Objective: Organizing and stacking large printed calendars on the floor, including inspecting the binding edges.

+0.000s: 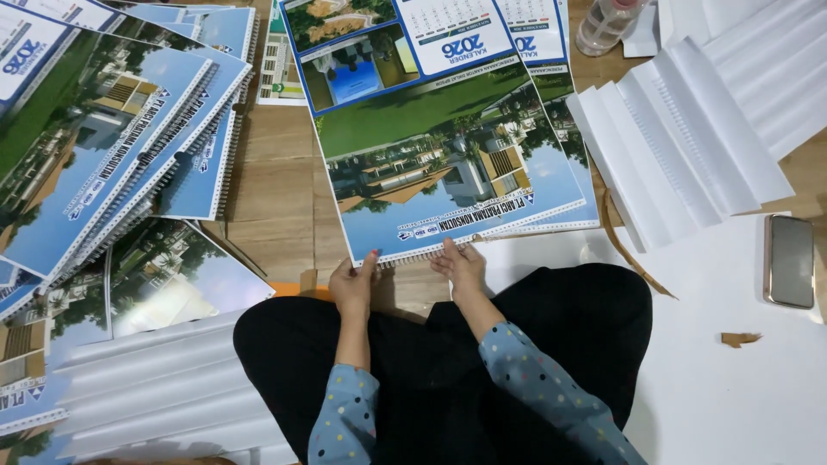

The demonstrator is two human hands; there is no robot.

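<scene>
A large wall calendar (431, 146) with a building photo and blue border lies on the wooden floor in front of my crossed legs. A wire spiral binding runs along its near edge. My left hand (353, 284) pinches the near left corner of that edge. My right hand (461, 263) presses its fingers on the binding edge a little to the right. More calendar sheets lie under it, sticking out at the right.
A fanned stack of bound calendars (121, 138) fills the left. White folded strips (680, 129) lie at the upper right and at the lower left (155, 387). A phone (790, 260) rests on white paper at right. A plastic bottle (607, 24) stands at the top.
</scene>
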